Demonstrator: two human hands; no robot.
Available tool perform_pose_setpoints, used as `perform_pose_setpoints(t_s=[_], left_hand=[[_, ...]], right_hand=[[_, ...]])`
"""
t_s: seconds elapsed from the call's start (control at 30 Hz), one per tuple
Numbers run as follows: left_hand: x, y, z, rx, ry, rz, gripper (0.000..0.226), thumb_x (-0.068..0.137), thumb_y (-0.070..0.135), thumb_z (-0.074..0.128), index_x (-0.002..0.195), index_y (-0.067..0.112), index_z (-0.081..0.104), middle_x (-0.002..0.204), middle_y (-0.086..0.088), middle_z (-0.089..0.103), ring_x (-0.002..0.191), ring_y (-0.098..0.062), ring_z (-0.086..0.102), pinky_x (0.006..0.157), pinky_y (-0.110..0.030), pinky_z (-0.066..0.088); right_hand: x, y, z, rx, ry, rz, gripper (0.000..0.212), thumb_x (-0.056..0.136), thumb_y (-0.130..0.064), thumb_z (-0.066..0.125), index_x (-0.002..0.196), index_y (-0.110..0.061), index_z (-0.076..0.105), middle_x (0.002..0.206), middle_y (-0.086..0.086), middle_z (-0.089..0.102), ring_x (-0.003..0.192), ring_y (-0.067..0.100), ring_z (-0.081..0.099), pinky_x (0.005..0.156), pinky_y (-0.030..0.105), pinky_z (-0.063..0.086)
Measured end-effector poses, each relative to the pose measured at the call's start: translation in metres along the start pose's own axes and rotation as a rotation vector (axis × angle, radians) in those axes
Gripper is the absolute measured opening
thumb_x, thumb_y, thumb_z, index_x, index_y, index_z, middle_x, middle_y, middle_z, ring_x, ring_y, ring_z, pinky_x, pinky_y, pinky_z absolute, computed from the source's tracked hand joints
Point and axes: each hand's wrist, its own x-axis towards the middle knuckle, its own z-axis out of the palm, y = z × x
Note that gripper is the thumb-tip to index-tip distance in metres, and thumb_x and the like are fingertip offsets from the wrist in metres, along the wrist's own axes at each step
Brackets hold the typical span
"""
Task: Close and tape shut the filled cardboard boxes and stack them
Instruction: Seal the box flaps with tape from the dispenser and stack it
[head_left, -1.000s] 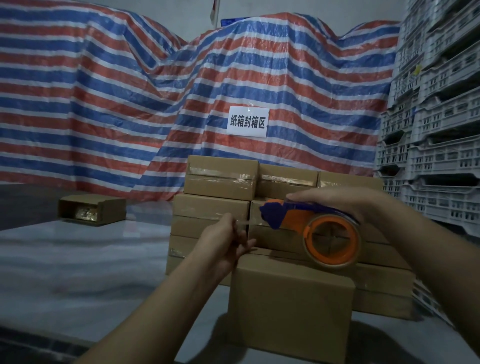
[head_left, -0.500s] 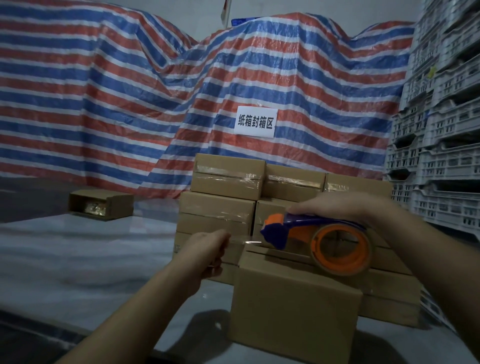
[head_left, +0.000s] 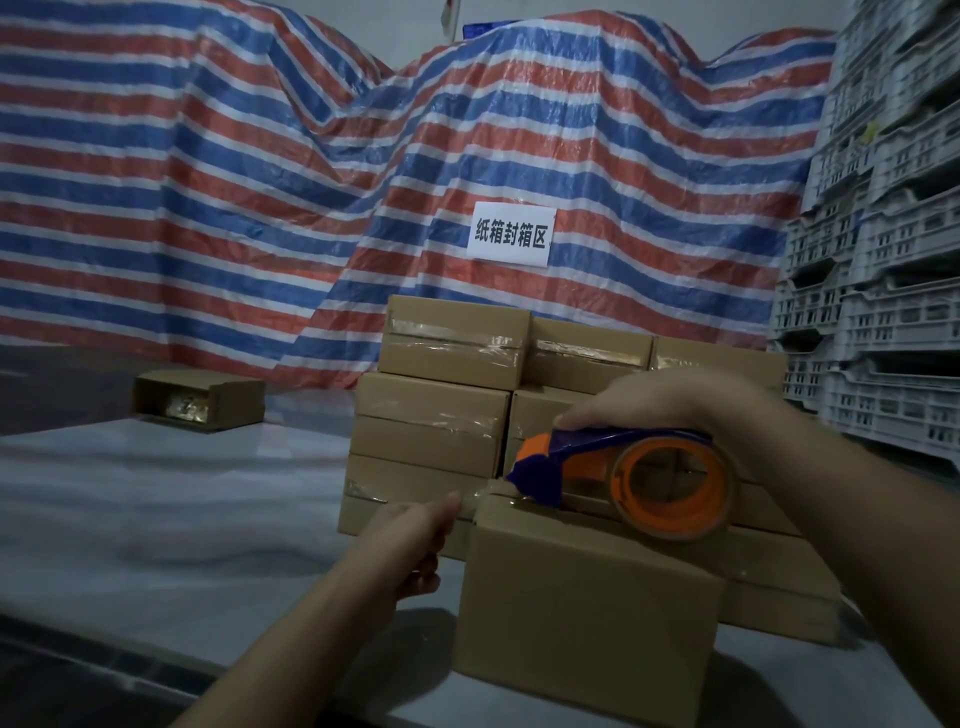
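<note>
Nearest you, the plain brown cardboard box (head_left: 587, 597) sits on the pale, smooth table (head_left: 171, 499), its matte front face square to you and its top seam facing up. Your left hand (head_left: 410, 540) hangs just beside the box's upper left corner, fingers curled and pinching the free end of the clear tape (head_left: 470, 500), which stretches glossy and thin across to the dispenser. Your right hand (head_left: 670, 400) wraps over the top of the tape dispenser (head_left: 623, 478), gripping its dark blue plastic handle; the orange round core holds the clear roll, and the blue nose touches the box's top edge at the left.

Just behind stands the stack of sealed boxes (head_left: 441, 410), rectangular, three layers high, with shiny wrinkled tape strips across their fronts. Farther left on the table lies an open box (head_left: 200, 400), something glinting inside. Behind everything drapes a woven tarp (head_left: 260, 182) in red, blue and white stripes, bearing a white paper sign (head_left: 510, 235). White slotted plastic crates (head_left: 883, 291) tower at the right.
</note>
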Motion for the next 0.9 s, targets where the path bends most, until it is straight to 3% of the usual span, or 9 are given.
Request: perform_pose_setpoints(t_s=[0.13, 0.23, 0.33, 0.4, 0.5, 0.6, 0.7, 0.77, 0.9], left_hand=[[-0.004, -0.007, 0.014, -0.007, -0.088, -0.093, 0.047, 0.094, 0.049, 0.056, 0.105, 0.005, 0.065, 0.084, -0.010, 0.052, 0.072, -0.022, 0.047, 0.061, -0.030, 0.041], [-0.008, -0.007, 0.012, 0.090, -0.109, -0.120, 0.055, 0.092, 0.064, 0.048, 0.100, 0.012, 0.064, 0.086, -0.008, 0.052, 0.067, -0.018, 0.044, 0.055, -0.025, 0.038], [-0.008, -0.014, 0.009, 0.172, -0.121, -0.162, 0.068, 0.089, 0.075, 0.041, 0.103, 0.013, 0.064, 0.092, -0.009, 0.058, 0.076, -0.022, 0.048, 0.061, -0.027, 0.040], [-0.008, -0.015, 0.013, 0.135, -0.094, -0.142, 0.057, 0.095, 0.062, 0.045, 0.106, 0.010, 0.066, 0.091, -0.010, 0.059, 0.079, -0.024, 0.050, 0.066, -0.031, 0.040], [-0.002, -0.008, 0.017, 0.177, 0.102, 0.015, 0.034, 0.103, 0.037, 0.044, 0.101, 0.009, 0.064, 0.080, -0.008, 0.052, 0.067, -0.019, 0.046, 0.062, -0.029, 0.040], [0.004, 0.008, 0.017, 0.126, 0.228, 0.238, 0.033, 0.103, 0.033, 0.044, 0.096, 0.006, 0.062, 0.080, -0.008, 0.056, 0.071, -0.020, 0.051, 0.068, -0.033, 0.043], [0.000, 0.031, 0.023, 0.223, 0.141, 0.255, 0.032, 0.101, 0.038, 0.048, 0.087, 0.013, 0.061, 0.075, -0.003, 0.059, 0.068, -0.016, 0.053, 0.061, -0.027, 0.042], [0.000, 0.039, 0.027, 0.291, 0.030, 0.169, 0.034, 0.099, 0.042, 0.050, 0.094, 0.012, 0.064, 0.084, -0.007, 0.066, 0.077, -0.021, 0.061, 0.068, -0.031, 0.048], [0.002, 0.038, 0.026, 0.294, -0.089, 0.075, 0.035, 0.093, 0.043, 0.060, 0.103, 0.010, 0.065, 0.100, -0.015, 0.072, 0.084, -0.023, 0.066, 0.078, -0.036, 0.055]], right_hand=[[0.000, -0.001, 0.000, -0.032, 0.004, -0.020, 0.042, 0.095, -0.065, 0.049, 0.094, -0.026, 0.065, 0.054, -0.014, 0.067, 0.044, -0.001, 0.061, 0.045, 0.014, 0.041], [-0.001, -0.002, 0.001, -0.031, 0.003, -0.020, 0.040, 0.096, -0.064, 0.049, 0.097, -0.027, 0.063, 0.073, -0.009, 0.069, 0.051, 0.001, 0.063, 0.047, 0.014, 0.042], [-0.001, -0.003, 0.002, -0.024, 0.008, -0.014, 0.039, 0.096, -0.062, 0.050, 0.101, -0.026, 0.063, 0.081, -0.005, 0.068, 0.051, 0.001, 0.063, 0.042, 0.012, 0.042], [-0.001, -0.003, 0.002, -0.012, 0.004, -0.015, 0.037, 0.097, -0.061, 0.050, 0.102, -0.026, 0.062, 0.082, -0.004, 0.067, 0.046, -0.001, 0.063, 0.038, 0.009, 0.040], [-0.003, -0.004, 0.002, -0.014, -0.005, -0.019, 0.035, 0.098, -0.060, 0.050, 0.096, -0.026, 0.059, 0.081, -0.004, 0.065, 0.043, -0.002, 0.061, 0.036, 0.008, 0.038], [-0.002, -0.004, 0.001, -0.017, -0.007, -0.018, 0.036, 0.098, -0.060, 0.050, 0.095, -0.025, 0.059, 0.080, -0.004, 0.066, 0.045, -0.001, 0.062, 0.039, 0.010, 0.041], [-0.003, -0.005, 0.002, -0.020, -0.007, -0.032, 0.034, 0.099, -0.059, 0.048, 0.093, -0.027, 0.058, 0.081, -0.005, 0.065, 0.045, -0.002, 0.062, 0.038, 0.009, 0.040], [-0.003, -0.004, 0.001, -0.036, -0.018, -0.040, 0.035, 0.100, -0.059, 0.047, 0.093, -0.027, 0.059, 0.079, -0.005, 0.066, 0.045, -0.002, 0.062, 0.040, 0.010, 0.041], [0.001, -0.006, 0.002, -0.045, -0.036, -0.029, 0.039, 0.100, -0.058, 0.048, 0.092, -0.021, 0.059, 0.052, -0.010, 0.066, 0.039, -0.001, 0.059, 0.037, 0.010, 0.040]])
